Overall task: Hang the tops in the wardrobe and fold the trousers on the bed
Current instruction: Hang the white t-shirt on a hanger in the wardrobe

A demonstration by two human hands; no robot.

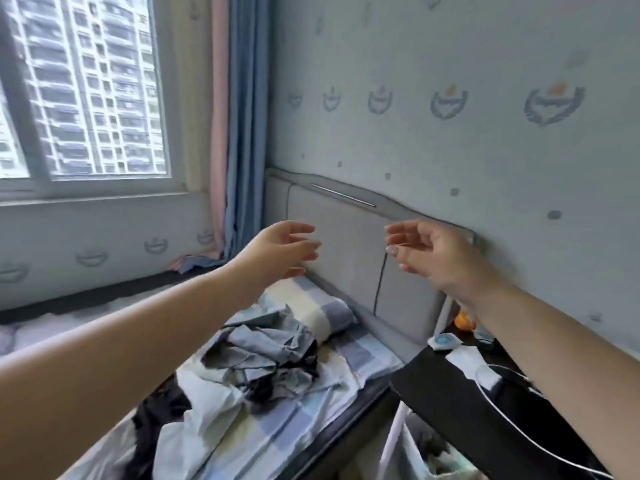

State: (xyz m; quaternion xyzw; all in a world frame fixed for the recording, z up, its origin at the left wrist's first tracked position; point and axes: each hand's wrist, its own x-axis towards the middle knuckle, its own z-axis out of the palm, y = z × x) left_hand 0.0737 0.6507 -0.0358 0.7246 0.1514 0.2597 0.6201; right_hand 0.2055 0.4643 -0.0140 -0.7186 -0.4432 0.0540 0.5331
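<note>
— Looking from the left, what do we see first?

— We see a window (86, 88) with tower blocks beyond it, then a pink and blue curtain (235, 126) hanging down to the dark sill.

— And our hands?

— We hold both arms out in front of us, raised above the bed (277, 420). Our left hand (280, 249) has its fingers loosely spread and holds nothing. Our right hand (433, 251) faces it, fingers relaxed and slightly bent, also holding nothing. The two are apart, with the padded grey headboard (346, 244) showing between them.

— Where are the clothes?

— They lie below our hands, on the checked bed sheet. We see a crumpled grey-blue garment (263, 355) in a heap near the pillow (311, 310), with something black under its right edge. Nearer us, a black garment (156, 414) lies partly under a white one (194, 434). We cannot tell which of these are tops and which are trousers.

— And on the right?

— We see a dark bedside worktop (460, 403) just beside the bed, with a small round blue and white object (443, 341), an orange thing (464, 322) behind it, and a white cable (512, 417) trailing across. Behind it all stands the pale wall (450, 64) with its printed emblems.
</note>
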